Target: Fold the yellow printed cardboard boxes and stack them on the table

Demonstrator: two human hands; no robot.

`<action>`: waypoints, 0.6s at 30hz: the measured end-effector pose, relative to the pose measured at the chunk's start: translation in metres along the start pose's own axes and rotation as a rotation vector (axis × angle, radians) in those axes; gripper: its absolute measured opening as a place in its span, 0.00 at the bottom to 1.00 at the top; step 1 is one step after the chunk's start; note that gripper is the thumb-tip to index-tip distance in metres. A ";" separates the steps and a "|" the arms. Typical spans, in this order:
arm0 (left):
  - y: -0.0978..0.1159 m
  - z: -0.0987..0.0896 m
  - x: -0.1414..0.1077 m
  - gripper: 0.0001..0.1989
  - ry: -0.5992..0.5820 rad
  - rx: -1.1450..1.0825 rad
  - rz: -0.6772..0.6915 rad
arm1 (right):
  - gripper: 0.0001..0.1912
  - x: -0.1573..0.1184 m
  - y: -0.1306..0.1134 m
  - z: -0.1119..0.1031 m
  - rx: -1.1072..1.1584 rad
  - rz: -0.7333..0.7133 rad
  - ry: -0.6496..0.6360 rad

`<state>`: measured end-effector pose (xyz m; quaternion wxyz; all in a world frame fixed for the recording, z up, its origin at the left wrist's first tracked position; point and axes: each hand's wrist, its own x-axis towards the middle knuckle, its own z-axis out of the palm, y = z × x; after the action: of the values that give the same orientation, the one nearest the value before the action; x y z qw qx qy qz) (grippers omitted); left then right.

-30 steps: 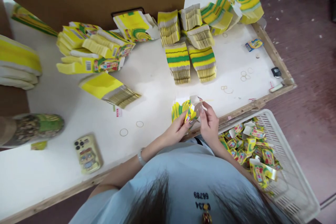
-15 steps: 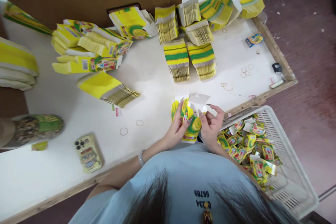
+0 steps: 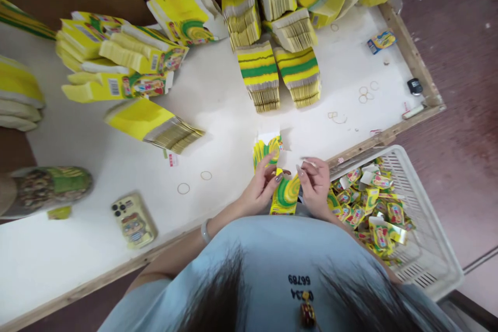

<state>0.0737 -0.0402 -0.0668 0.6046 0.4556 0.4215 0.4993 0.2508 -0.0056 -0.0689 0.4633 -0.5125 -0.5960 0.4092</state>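
A yellow-and-green printed carton [image 3: 286, 194] is held between my two hands at the table's front edge, close to my body. My left hand [image 3: 260, 187] grips its left side, thumb on the printed face. On its upper right edge, my right hand [image 3: 314, 184] pinches with thumb and fingers. Just beyond my left fingers, a small stack of similar cartons [image 3: 266, 150] with white flaps lies on the table. The fingers hide part of the held carton's top.
Bundles of flat cartons [image 3: 259, 75] stand ahead, with another bundle [image 3: 155, 127] to the left. A phone [image 3: 134, 220] and a jar [image 3: 50, 189] lie left. Right of me, a white basket [image 3: 428, 238] holds many small cartons. Rubber bands [image 3: 363, 94] are scattered about.
The held carton has come away from the small stack, towards my body. Its raised white flap no longer shows. The whole view has shifted slightly.
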 end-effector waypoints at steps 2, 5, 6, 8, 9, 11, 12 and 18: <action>0.001 0.002 0.001 0.30 0.017 0.001 -0.065 | 0.16 0.002 0.006 -0.006 -0.056 -0.064 -0.051; 0.005 -0.001 0.000 0.35 -0.017 0.049 -0.169 | 0.18 0.005 0.012 -0.022 -0.057 -0.231 -0.324; 0.007 -0.002 0.000 0.35 -0.020 0.061 -0.190 | 0.22 0.006 0.012 -0.026 -0.039 -0.250 -0.400; 0.010 -0.004 0.000 0.35 -0.012 0.079 -0.228 | 0.30 0.006 0.008 -0.031 -0.001 -0.162 -0.487; 0.012 -0.004 0.000 0.35 -0.009 0.090 -0.243 | 0.31 0.005 0.004 -0.032 0.020 -0.062 -0.514; 0.013 -0.005 0.000 0.34 -0.004 0.118 -0.249 | 0.28 0.004 -0.006 -0.029 0.096 0.165 -0.551; 0.014 -0.005 0.001 0.34 -0.003 0.134 -0.245 | 0.27 0.003 -0.012 -0.027 0.143 0.259 -0.565; 0.016 -0.006 0.002 0.30 -0.023 0.269 -0.150 | 0.25 0.015 -0.027 -0.030 0.290 0.444 -0.595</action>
<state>0.0649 -0.0365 -0.0528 0.5786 0.5054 0.5104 0.3863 0.2736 0.0058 -0.0341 0.2383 -0.4174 -0.5148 0.7099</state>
